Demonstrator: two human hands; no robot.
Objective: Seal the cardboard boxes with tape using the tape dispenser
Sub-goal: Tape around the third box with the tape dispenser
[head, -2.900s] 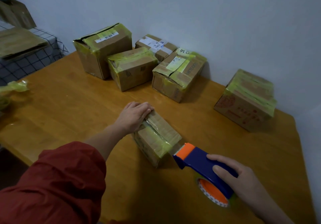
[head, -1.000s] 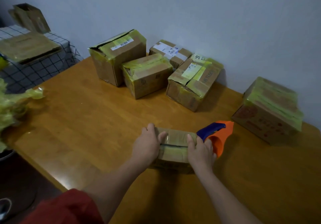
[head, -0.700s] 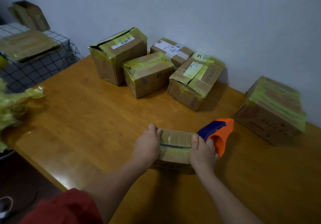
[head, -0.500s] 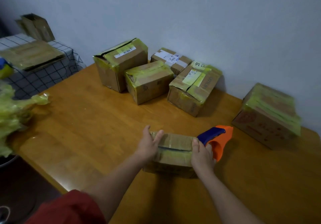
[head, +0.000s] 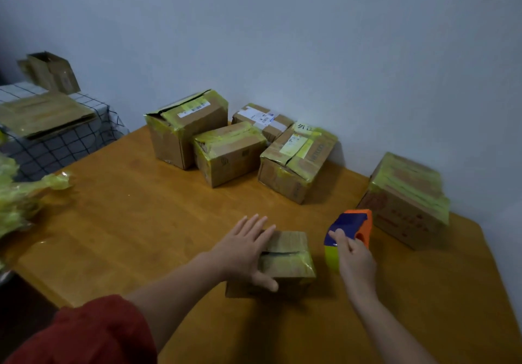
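Note:
A small cardboard box [head: 288, 259] with yellowish tape and a slit across its top lies on the wooden table [head: 135, 222], near the front. My left hand [head: 245, 248] rests flat on the box's left half with its fingers straight. Just right of the box stands the blue and orange tape dispenser [head: 351, 224] with a yellow-green roll. My right hand [head: 353, 259] grips the dispenser from behind, its fingers curled over the blue body.
Several taped boxes [head: 228, 151] stand along the wall at the back, and one more box [head: 406, 202] at the right. Crumpled yellow-green tape [head: 19, 199] lies at the table's left edge. Flattened cardboard [head: 42, 115] sits on a checked side table.
My right hand has left the small box and taken hold of the dispenser beside it. My left hand has flattened on the box top. The view has tilted up.

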